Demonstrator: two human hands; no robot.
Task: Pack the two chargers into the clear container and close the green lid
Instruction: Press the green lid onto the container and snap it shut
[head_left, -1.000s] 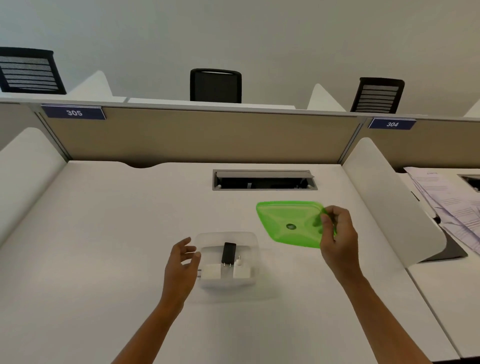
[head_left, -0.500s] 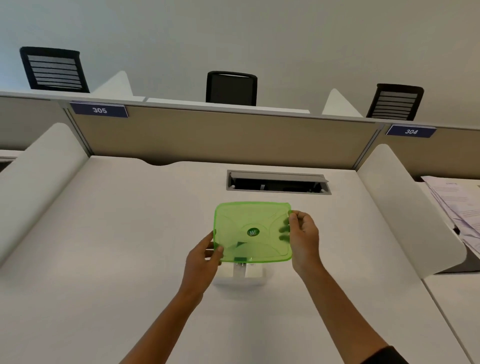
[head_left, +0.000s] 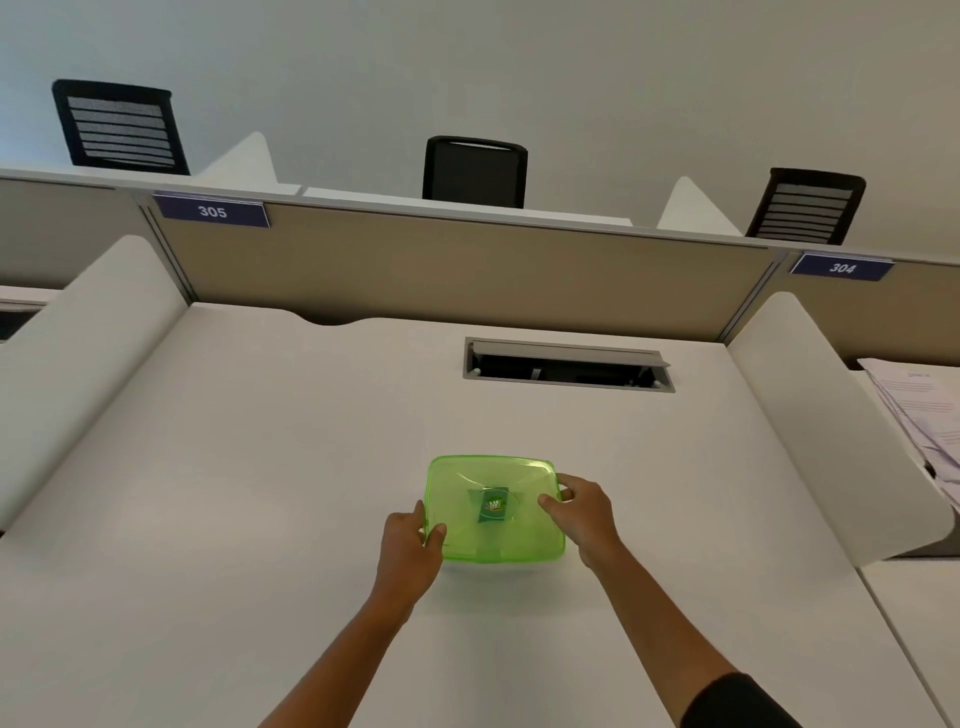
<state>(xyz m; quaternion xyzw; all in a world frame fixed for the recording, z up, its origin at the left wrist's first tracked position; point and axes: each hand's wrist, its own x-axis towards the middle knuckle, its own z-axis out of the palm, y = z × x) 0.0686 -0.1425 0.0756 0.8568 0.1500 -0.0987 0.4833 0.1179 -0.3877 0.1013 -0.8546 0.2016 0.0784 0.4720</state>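
Observation:
The translucent green lid lies flat over the clear container, which sits near the middle of the white desk. Only a thin strip of the clear container shows under the lid's near edge. My left hand grips the lid's left edge, thumb on top. My right hand holds the lid's right edge, fingers curled over the rim. A dark shape shows faintly through the lid beside its round label; the chargers are otherwise hidden beneath it.
An open cable slot is set into the desk behind the container. White curved dividers flank the desk on both sides. A stack of papers lies on the neighbouring desk at right. A tan partition closes the back.
The lid went from my right hand alone at the right, to both hands above the container, and now lies lowered onto it, covering the chargers.

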